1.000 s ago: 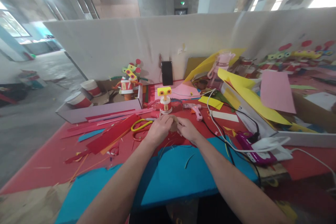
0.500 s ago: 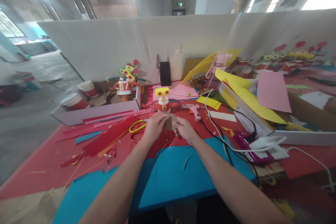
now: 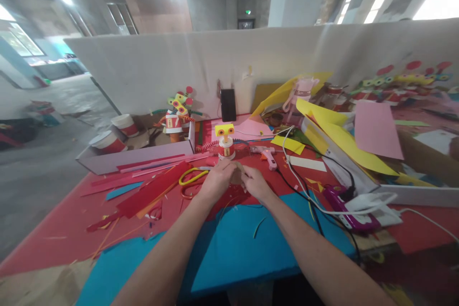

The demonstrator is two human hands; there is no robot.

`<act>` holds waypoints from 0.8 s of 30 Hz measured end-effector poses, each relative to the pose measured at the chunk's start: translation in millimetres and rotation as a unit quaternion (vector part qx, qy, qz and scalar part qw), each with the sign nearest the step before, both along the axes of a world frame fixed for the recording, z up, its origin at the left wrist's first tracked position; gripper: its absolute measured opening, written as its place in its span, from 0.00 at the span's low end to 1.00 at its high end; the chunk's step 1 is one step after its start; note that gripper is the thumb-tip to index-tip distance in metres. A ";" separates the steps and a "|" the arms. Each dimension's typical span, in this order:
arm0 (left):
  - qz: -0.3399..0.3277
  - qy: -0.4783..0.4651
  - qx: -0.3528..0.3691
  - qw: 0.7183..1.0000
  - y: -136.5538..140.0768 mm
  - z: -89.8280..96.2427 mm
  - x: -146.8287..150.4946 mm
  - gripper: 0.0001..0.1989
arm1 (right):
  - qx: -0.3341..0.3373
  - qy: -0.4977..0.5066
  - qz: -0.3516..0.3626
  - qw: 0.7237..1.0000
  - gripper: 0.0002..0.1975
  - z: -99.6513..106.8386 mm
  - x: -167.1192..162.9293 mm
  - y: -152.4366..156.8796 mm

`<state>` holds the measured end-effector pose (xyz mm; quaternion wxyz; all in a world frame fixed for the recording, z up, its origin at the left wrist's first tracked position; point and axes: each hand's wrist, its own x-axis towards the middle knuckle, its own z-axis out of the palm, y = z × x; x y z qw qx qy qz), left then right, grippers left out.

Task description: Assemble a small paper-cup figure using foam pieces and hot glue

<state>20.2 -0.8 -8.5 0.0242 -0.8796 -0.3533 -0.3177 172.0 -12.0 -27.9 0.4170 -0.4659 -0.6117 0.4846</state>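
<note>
Between my two hands is a small brown piece of cardboard (image 3: 236, 178), partly covered by fingers. My left hand (image 3: 218, 182) pinches its left side, and my right hand (image 3: 256, 184) has its fingers closed on the right side. Just beyond them stands a paper-cup figure (image 3: 226, 149) with a yellow head, round eyes and coiled paper arms. Left of my left hand lie yellow-handled scissors (image 3: 190, 179). A pink glue gun (image 3: 269, 157) rests on the red table to the right of the figure.
Blue sheet (image 3: 247, 244) covers the near table edge. At left, a white box (image 3: 143, 157) holds cups and finished figures. On the right are a purple power strip (image 3: 351, 210), loose cables and a box of coloured paper (image 3: 337, 167). A phone (image 3: 228, 105) leans against the partition.
My fingers have drawn closer together around the cardboard, and less of it shows. The whole view has shifted slightly; the figure stays in place.
</note>
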 end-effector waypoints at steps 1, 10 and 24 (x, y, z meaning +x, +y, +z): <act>-0.003 0.009 -0.011 1.000 -0.1 1.3 0.5 0.10 | 0.005 -0.008 0.000 1.000 0.05 -0.7 0.4 -0.4; -0.008 -0.126 -0.031 0.991 -1.9 2.2 -0.3 0.09 | -0.033 0.060 -0.021 0.997 0.08 3.1 -0.1 2.3; 0.003 -0.124 0.037 0.992 0.7 0.7 2.2 0.10 | -0.066 0.202 -0.004 0.977 0.11 6.6 -3.4 1.1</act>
